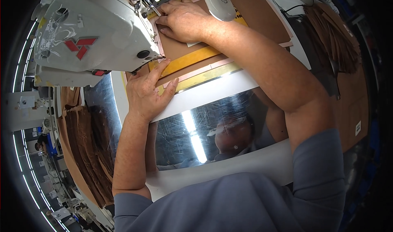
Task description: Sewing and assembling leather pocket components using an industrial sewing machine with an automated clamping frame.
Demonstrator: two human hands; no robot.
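A flat brown panel [170,49], looking like leather, lies under a yellow-edged template frame [192,61] beside the sewing machine head [98,35]. My left hand [146,92] rests at the near left of the frame, fingers stretched out and thumb apart, with the index fingertip close to the needle area. Farther off, my right hand [185,21] lies palm down on the panel and the frame's far left part, fingers spread. The machine head partly hides the left edge of the work. Neither hand grasps anything that I can see.
Under the frame is a white board [192,99], and nearer me a shiny scratched metal plate [196,129]. Brown pieces [84,146] are stacked at the left; more folded brown pieces [333,39] lie at the far right. A rounded grey machine part [220,2] overhangs the far side.
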